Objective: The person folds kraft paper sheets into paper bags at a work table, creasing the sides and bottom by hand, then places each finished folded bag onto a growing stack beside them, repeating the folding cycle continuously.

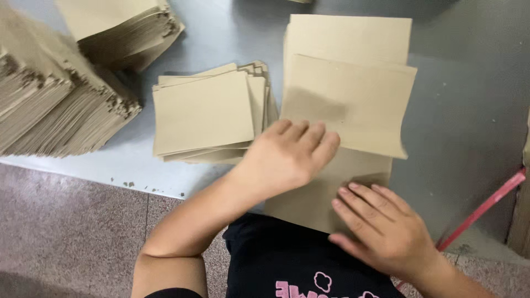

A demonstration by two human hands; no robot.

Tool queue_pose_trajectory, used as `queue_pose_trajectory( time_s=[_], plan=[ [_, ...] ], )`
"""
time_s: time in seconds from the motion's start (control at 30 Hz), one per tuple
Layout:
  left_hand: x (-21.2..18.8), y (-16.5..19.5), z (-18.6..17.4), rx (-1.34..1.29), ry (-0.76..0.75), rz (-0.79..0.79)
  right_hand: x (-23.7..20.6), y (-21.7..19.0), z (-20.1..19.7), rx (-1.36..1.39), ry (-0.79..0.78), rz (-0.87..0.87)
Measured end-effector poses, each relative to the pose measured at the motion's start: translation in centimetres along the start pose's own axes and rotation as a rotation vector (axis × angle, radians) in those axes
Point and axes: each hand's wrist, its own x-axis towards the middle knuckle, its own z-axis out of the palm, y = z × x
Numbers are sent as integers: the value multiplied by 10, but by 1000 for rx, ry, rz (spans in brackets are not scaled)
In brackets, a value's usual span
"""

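Grey table [469, 110], hands [287, 157] seemingly flat on sheet [353, 99].

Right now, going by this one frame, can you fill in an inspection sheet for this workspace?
Surface: grey table, small crumbs of debris near its front edge.
Job's things: large brown paper sheet, its upper part folded over, lying in front of the person.
Clutter: fanned stack of smaller brown sheets beside it; tall piles of brown paper at far left.
Hands: left hand flat on the sheet's left edge; right hand pressing its lower corner, fingers spread.
Cables: nothing seen.
Surroundings: speckled floor; pink rod leaning at right.
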Motion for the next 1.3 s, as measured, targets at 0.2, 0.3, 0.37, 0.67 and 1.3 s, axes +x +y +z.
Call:
queue_pose_trajectory(
  time_s=[0.2, 0.3, 0.37, 0.67, 1.3],
  plan=[
    [-53, -39, -61, 190, 219, -288, 5, -8, -1, -57, -61, -96],
    [-83, -46, -78, 154, -83, -512, 3, 4, -5, -61, -35, -11],
    [-92, -46, -72, -21, -356, -711, 4, 12, -6, -75, -12, 40],
    [-64, -3, -55, -318, -39, -233, 25, 32, -9, -7, -49, 87],
    [-37, 17, -34, -382, -71, 9, 41, 23, -26, 27, -57, 87]
  ],
)
